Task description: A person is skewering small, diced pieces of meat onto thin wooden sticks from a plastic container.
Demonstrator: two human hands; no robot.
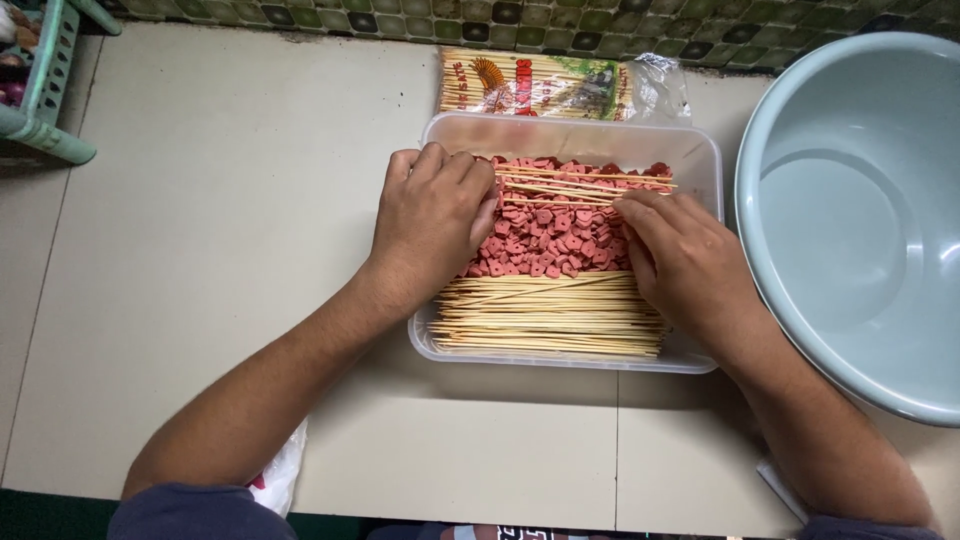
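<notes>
At the far left edge a pale green plastic basket [45, 90] juts over the cream table [220, 200], and a scrap of white plastic bag [285, 470] shows at the near edge beside the left forearm. The left hand [432, 225] rests palm down on the left rim of a clear rectangular plastic container [560, 135], its fingers [470, 175] curled close together over the ends of a few loose bamboo skewers [585, 185] that lie across the far half of the container. Under them sits a heap of small pinkish-red sausage pieces [555, 240], and toward the near side a thick bundle of bamboo skewers [550, 315] lies lengthwise, side to side. Behind the container, against the tiled wall, is an opened packet of skewers [545, 85]. The right hand [685, 260] is in the container's right side, fingers narrowed and pinching at the other ends of the loose skewers over the pieces. Just beside the container on the right stands a large pale blue-grey basin [850, 220].
</notes>
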